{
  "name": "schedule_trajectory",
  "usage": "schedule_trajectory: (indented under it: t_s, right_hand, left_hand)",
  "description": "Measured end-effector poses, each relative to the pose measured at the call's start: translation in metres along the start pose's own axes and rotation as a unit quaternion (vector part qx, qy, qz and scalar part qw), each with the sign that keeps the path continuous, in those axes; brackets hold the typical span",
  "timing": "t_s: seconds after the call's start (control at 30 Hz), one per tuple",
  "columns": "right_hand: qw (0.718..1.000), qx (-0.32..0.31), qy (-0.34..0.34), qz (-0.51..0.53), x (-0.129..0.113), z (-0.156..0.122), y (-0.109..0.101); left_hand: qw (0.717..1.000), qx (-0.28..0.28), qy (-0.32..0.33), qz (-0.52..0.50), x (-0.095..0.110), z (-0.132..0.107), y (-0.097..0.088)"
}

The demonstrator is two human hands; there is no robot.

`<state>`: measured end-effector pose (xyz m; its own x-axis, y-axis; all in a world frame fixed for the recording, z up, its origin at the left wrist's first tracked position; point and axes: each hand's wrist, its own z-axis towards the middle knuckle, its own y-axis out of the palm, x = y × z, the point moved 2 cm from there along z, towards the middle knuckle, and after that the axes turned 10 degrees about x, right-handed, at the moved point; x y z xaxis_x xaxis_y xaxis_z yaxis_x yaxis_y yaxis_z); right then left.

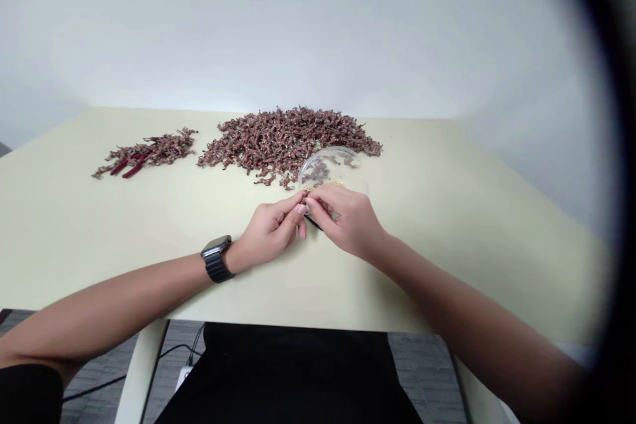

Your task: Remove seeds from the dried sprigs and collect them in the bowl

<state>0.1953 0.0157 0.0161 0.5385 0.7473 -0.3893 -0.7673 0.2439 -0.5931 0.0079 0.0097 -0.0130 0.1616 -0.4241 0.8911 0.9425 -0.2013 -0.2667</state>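
Two hands (271, 232) (345, 220) pinching one small sprig (305, 195)

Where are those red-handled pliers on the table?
In the head view, the red-handled pliers lie toward the far left of the table, on the smaller heap of reddish-brown sprigs, left of the larger heap.

The table (149, 245) has a smooth, matt top. The dish (328, 165) at the middle is clear, glossy plastic. The watch band (216, 265) seems dark metal links. The pile (291, 142) at upper middle looks rough and dry.
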Motion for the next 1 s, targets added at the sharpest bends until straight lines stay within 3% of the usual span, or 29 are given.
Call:
schedule_trajectory:
  t_s: [0.17,0.27,0.4,0.5,0.57,0.63,0.73,0.8,0.9,1.0]
  right_hand:
    - [0.998,0.003,0.05,0.028,-0.007,0.002,-0.001]
    - [0.983,-0.012,0.156,0.1,-0.009,0.002,-0.002]
    - [0.9,-0.038,0.329,0.283,-0.008,0.0,0.003]
    - [0.854,-0.053,0.371,0.362,-0.007,0.001,0.004]
    - [0.867,-0.06,0.351,0.348,-0.006,0.001,0.002]
    - [0.906,-0.06,0.307,0.284,-0.005,0.002,-0.001]
    - [0.962,-0.047,0.214,0.162,-0.002,0.003,-0.005]
    - [0.985,-0.035,0.134,0.101,0.0,0.004,-0.006]
    - [0.999,-0.023,0.024,0.041,0.004,0.003,-0.005]
    - [0.999,-0.044,-0.031,-0.001,0.007,0.001,-0.003]
  left_hand:
    - [0.999,0.003,0.025,0.025,0.002,0.001,0.0]
    - [0.998,-0.002,0.045,0.043,0.001,0.0,-0.001]
    - [0.995,-0.005,0.067,0.068,0.001,-0.001,-0.002]
    - [0.996,-0.01,0.06,0.071,0.002,0.0,-0.003]
    - [0.997,-0.008,0.051,0.06,0.003,0.0,-0.003]
    - [0.998,-0.006,0.046,0.043,0.002,0.001,-0.002]
    - [0.999,-0.008,0.034,0.016,0.001,0.001,-0.001]
    - [1.0,-0.01,0.025,0.004,0.0,0.0,-0.001]
    - [1.0,-0.015,0.007,-0.005,0.0,0.0,0.0]
    - [1.0,-0.017,-0.003,-0.009,0.0,0.0,0.0]
